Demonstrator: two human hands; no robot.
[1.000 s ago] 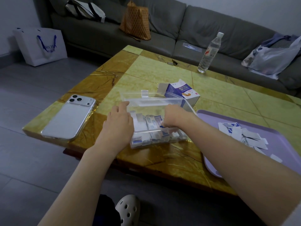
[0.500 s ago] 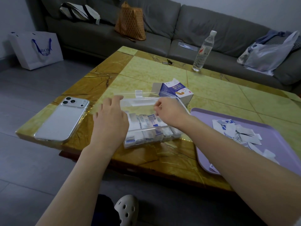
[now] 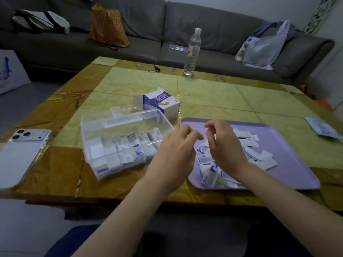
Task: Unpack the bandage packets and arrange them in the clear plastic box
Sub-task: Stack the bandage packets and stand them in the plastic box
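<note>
The clear plastic box [image 3: 96, 127] stands on the table with its lid open, and several bandage packets [image 3: 130, 145] are lined up inside it. To its right lies a purple tray [image 3: 289, 145] with several loose packets [image 3: 207, 164] in a heap. My left hand [image 3: 176, 153] hovers between the box and the tray's left edge, fingers loosely curled and holding nothing. Over the heap, my right hand [image 3: 224, 145] has its fingers bent toward the thumb, with no packet visibly held. The opened blue-and-white bandage carton [image 3: 163, 102] sits behind the box.
A white phone [image 3: 20, 153] lies at the table's left edge. A water bottle [image 3: 192, 52] and keys [image 3: 154, 69] stand at the far edge, and a flat packet [image 3: 323, 128] lies at the right. A grey sofa [image 3: 213, 34] with bags runs behind the table.
Both hands have left the box and moved right to the purple tray. The view has swung right with them.
</note>
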